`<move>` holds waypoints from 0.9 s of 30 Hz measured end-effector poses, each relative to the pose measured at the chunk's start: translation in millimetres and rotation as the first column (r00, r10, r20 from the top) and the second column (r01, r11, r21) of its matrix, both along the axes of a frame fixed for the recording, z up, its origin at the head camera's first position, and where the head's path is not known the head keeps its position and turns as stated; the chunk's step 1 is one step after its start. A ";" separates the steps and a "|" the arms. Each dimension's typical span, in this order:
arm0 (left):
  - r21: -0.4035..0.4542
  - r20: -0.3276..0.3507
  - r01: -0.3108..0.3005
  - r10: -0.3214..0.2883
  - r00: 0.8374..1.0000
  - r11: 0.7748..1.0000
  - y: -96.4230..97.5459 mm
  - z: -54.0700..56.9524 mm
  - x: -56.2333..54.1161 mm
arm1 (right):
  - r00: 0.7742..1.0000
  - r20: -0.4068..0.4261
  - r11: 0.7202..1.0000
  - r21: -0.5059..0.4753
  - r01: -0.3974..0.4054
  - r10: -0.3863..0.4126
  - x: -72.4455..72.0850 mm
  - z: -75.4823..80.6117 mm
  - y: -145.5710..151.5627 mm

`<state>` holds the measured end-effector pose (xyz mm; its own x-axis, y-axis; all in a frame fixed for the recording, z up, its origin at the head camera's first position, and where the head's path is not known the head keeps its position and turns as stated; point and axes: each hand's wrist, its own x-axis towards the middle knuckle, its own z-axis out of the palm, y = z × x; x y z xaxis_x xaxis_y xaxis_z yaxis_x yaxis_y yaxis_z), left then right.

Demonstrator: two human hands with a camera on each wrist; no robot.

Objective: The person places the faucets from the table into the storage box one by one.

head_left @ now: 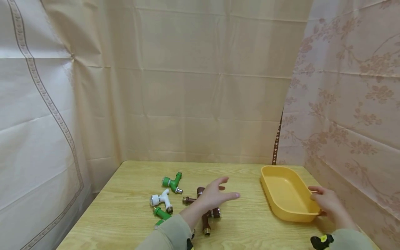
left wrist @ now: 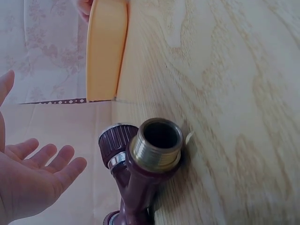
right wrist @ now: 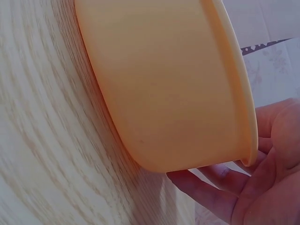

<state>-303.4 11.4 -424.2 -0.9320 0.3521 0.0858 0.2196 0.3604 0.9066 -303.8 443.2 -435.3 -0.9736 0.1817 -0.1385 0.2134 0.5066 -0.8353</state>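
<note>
currently | left hand [head_left: 215,196]: fingers spread, near brown taps [head_left: 205,218] | right hand [head_left: 330,204]: gripping yellow tray [head_left: 285,194] at its edge

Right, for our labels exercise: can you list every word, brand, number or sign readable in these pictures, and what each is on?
There are none that can be read.
Yellow tray: no lettering on the parts in view.
White tap and green taps: too small to tell.
Yellow mark at the right sleeve: too small to read.
Floral cloth: pattern only.
</note>
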 end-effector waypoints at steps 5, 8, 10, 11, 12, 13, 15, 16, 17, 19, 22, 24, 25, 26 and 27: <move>0.021 0.003 0.007 -0.008 1.000 1.000 -5.7 1.0 0.7 | 1.000 -0.024 1.000 -0.006 -0.013 0.012 0.4 -1.1 -7.2; 0.013 -0.008 0.000 0.000 1.000 1.000 -8.2 2.1 2.0 | 0.999 -0.028 1.000 -0.004 -0.017 0.017 0.8 0.6 -12.7; 0.004 -0.010 -0.009 0.009 1.000 1.000 -9.7 2.7 2.7 | 0.999 -0.030 1.000 0.001 -0.022 0.022 1.3 1.9 -16.3; 0.001 -0.011 -0.011 0.011 1.000 1.000 -10.4 2.9 2.7 | 0.999 -0.033 1.000 0.003 -0.029 0.029 1.6 2.5 -17.9; 0.001 -0.016 -0.009 0.009 1.000 1.000 -11.2 2.8 2.6 | 0.999 -0.034 1.000 0.002 -0.030 0.031 2.0 2.8 -19.4; 0.000 -0.015 -0.009 0.009 1.000 1.000 -12.1 2.7 2.6 | 0.998 -0.041 0.999 0.003 -0.041 0.041 2.4 2.9 -20.7; -0.006 -0.024 -0.008 0.008 1.000 1.000 -13.8 1.9 2.1 | 0.997 -0.048 0.998 0.001 -0.058 0.058 3.2 3.3 -23.0; -0.005 -0.029 -0.006 0.005 1.000 1.000 -14.7 1.8 2.1 | 0.997 -0.051 0.998 -0.004 -0.062 0.061 3.4 3.2 -24.0; -0.005 -0.035 -0.005 0.005 0.999 1.000 -15.6 1.4 1.9 | 0.996 -0.055 0.998 -0.004 -0.068 0.067 3.7 2.9 -24.8; -0.005 -0.043 -0.004 0.004 0.999 1.000 -17.4 0.9 1.8 | 0.995 -0.059 0.997 -0.003 -0.083 0.083 3.7 2.6 -26.6; 0.001 -0.043 -0.003 0.003 0.999 1.000 -20.1 1.1 1.7 | 0.994 -0.057 0.996 -0.001 -0.094 0.093 3.2 2.3 -29.9; -0.001 -0.042 -0.003 0.003 0.999 1.000 -22.1 1.3 1.5 | 0.993 -0.060 0.995 -0.005 -0.104 0.104 3.3 2.3 -32.5; -0.001 -0.042 -0.001 0.001 0.999 1.000 -23.2 1.7 1.7 | 0.992 -0.063 0.994 -0.007 -0.109 0.108 3.3 2.1 -33.6; 0.000 -0.042 0.001 -0.001 0.999 1.000 -24.2 2.0 1.7 | 0.992 -0.067 0.994 -0.011 -0.111 0.110 3.5 2.0 -35.0; -0.001 -0.044 0.003 -0.003 0.999 1.000 -25.3 2.3 1.7 | 0.991 -0.071 0.993 -0.016 -0.114 0.113 3.6 1.8 -36.2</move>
